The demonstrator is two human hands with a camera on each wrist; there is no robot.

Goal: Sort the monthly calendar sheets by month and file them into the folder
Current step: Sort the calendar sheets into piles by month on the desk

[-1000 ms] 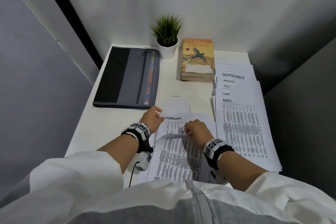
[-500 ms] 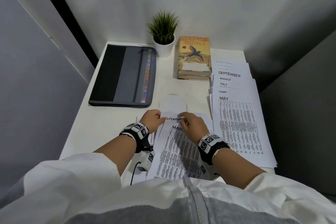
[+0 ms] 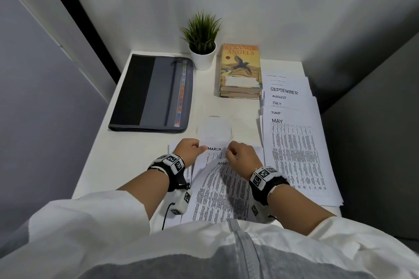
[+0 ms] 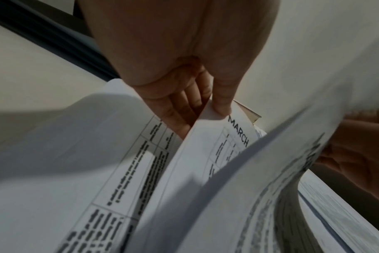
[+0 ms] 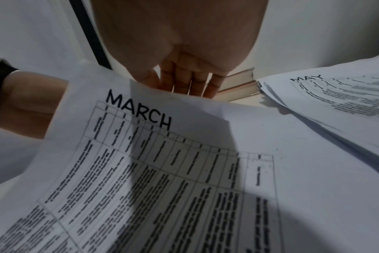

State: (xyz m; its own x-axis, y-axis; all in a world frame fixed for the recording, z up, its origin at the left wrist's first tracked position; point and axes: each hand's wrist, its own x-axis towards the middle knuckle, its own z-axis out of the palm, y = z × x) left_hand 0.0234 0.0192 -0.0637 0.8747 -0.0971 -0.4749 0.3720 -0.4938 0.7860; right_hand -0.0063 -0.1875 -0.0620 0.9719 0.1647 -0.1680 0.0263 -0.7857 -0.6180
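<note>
A stack of calendar sheets [image 3: 217,190] lies at the near edge of the white desk [image 3: 127,154]. My left hand [image 3: 189,149] pinches the top left corner of a sheet headed MARCH [image 4: 238,131], thumb on top and fingers beneath. My right hand [image 3: 238,154] holds the top edge of a second, bowed MARCH sheet [image 5: 138,113], its fingers [image 5: 184,83] curled behind the paper. The closed grey and black zip folder [image 3: 149,93] lies at the far left, apart from both hands.
A fanned pile showing MAY to SEPTEMBER [image 3: 294,142] fills the right side of the desk. A potted plant [image 3: 201,41] and stacked books [image 3: 240,68] stand at the back. A small white paper [image 3: 214,128] lies just beyond my hands. Walls close in on the left, back and right.
The FEBRUARY heading seen earlier is now covered; a MARCH heading shows in its place. My right hand moved up the stack to its top edge, close to my left hand.
</note>
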